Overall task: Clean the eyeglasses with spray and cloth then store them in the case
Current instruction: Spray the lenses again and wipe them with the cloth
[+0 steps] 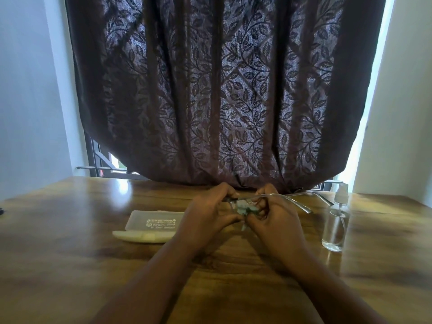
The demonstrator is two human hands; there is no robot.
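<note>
Currently, your left hand (208, 211) and right hand (274, 215) meet at lower centre of the frame, fingers of both curled around one pair of eyeglasses (292, 199); its two temple arms extend toward the right. Your right hand also pinches a small pale cloth (244, 209) against the frame. One open case (152, 224) lies on the table (70, 253) at lower left of the hands; its contents cannot be determined. One clear spray bottle (335, 228), partly filled with clear liquid, stands upright at right.
</note>
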